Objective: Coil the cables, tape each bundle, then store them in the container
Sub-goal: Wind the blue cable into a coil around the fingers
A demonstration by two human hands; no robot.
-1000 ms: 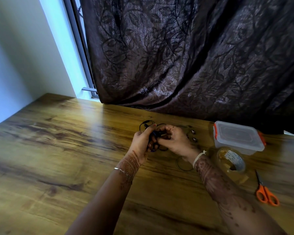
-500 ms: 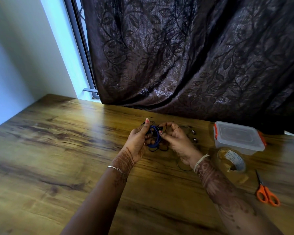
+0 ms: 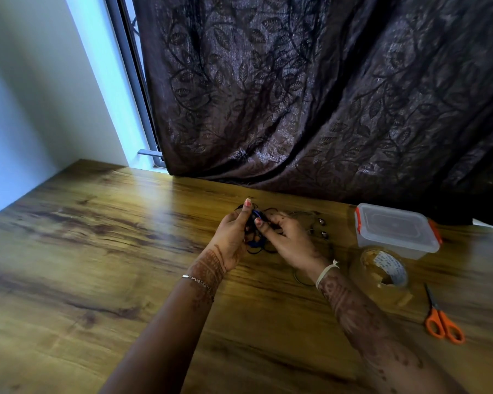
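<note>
Above the wooden table [image 3: 97, 265], my left hand [image 3: 234, 237] and my right hand [image 3: 291, 243] meet around a small blue cable coil [image 3: 255, 242], fingers curled on it from both sides. Thin black cable loops [image 3: 256, 253] hang below and behind the hands. More thin cable with two small metal earbuds [image 3: 322, 227] lies just right of my right hand, and one loop [image 3: 302, 280] shows under my right wrist. The clear lidded container [image 3: 396, 230] with orange clips stands at the right, closed. A roll of clear tape [image 3: 384, 270] lies in front of it.
Orange-handled scissors [image 3: 441, 322] lie at the right, near the front. A dark patterned curtain [image 3: 325, 95] hangs down to the table's far edge. A wall and window frame [image 3: 131, 81] border the left.
Both hands have shifted slightly while working the blue coil; the left index finger now points up over it. The loops between the hands look tighter and more hidden.
</note>
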